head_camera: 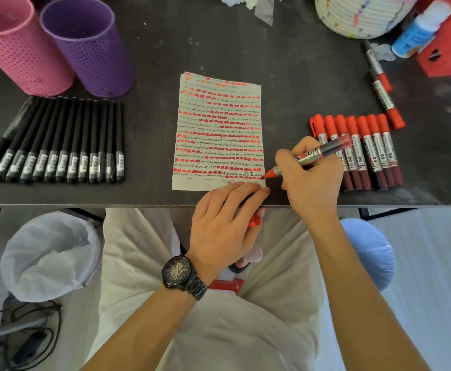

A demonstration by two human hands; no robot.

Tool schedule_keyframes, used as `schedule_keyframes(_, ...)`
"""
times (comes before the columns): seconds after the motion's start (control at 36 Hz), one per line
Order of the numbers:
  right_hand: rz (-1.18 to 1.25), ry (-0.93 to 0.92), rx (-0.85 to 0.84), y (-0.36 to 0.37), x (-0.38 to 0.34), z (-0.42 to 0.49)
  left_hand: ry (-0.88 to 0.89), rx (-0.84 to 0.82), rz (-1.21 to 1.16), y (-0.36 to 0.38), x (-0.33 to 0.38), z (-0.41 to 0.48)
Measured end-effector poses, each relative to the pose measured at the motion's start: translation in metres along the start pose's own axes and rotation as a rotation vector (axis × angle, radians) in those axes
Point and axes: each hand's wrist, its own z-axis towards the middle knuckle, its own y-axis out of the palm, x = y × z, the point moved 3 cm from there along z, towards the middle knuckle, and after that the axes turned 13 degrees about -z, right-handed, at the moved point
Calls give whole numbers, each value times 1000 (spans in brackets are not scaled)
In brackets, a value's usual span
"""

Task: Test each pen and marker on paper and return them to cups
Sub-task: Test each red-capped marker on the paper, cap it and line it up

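Inspecting the worktop (299, 76), we find the paper (219, 129) lying at its centre, near the front edge. Rows of red blocks and dark scribbles cover it almost to the bottom.

The right hand (310, 180) grips an uncapped red marker (307, 156) in a writing hold. Its barrel slants up toward 2 o'clock. Its tip touches the paper at the sheet's 5 o'clock corner, at the end of the lowest red row.

The left hand (224, 223) lies with its fingers extended along the paper's bottom edge, fingertips pressing the sheet at 6 o'clock. A red cap (255, 220) is held beneath those fingers and pokes out past the worktop's front edge. The thumb is hidden. A dark wristwatch (183, 274) sits on that wrist.

At 3 o'clock from the paper we note a row of red markers (366, 145), capped and laid side by side, partly behind the right hand. Two further markers (382, 97) lie loose at 2 o'clock.

At 9 o'clock a row of black pens (58, 140) lies side by side. Behind them, at 10 o'clock, a pink cup (18, 49) and a purple cup (90, 49) stand upright and touching. We cannot see inside either.

At 1 o'clock stand a woven basket (358, 14), a glue bottle (417, 30) and a red box (449, 49).
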Motion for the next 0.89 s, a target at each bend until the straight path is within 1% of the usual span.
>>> schedule_keyframes(0.11,133,14,50,-5,-2,-2,-37,-32,-24,-2,2,1)
schedule_keyframes(0.19,230,30,95,-10,-5,-6,-97,-58,-79,-4,5,2)
schedule_keyframes(0.31,353,45,87,-16,-10,-16,-155,-92,-151,-11,9,4)
schedule_keyframes(0.39,494,116,23,-23,-8,-31,-163,-100,-213,-18,11,6)
schedule_keyframes(0.5,747,174,-146,-29,-1,-62,-146,-55,-238,-32,14,5)
schedule_keyframes(0.56,829,238,-196,-32,5,-82,-157,-45,-272,-43,16,-1)
schedule_keyframes(0.58,862,293,-206,-34,8,-92,-189,-71,-314,-49,18,-7)
schedule_keyframes(0.61,889,357,-208,-35,11,-103,-258,-115,-372,-53,18,-13)
schedule_keyframes(0.67,923,491,-201,-33,17,-121,-504,-223,-522,-57,16,-30)
schedule_keyframes(0.72,904,623,-186,-30,21,-136,-732,-294,-648,-55,10,-51)
schedule_keyframes(0.81,814,765,-161,-23,28,-152,-897,-399,-745,-53,1,-74)
schedule_keyframes(0.89,748,813,-165,-18,32,-158,-987,-480,-842,-57,-4,-87)
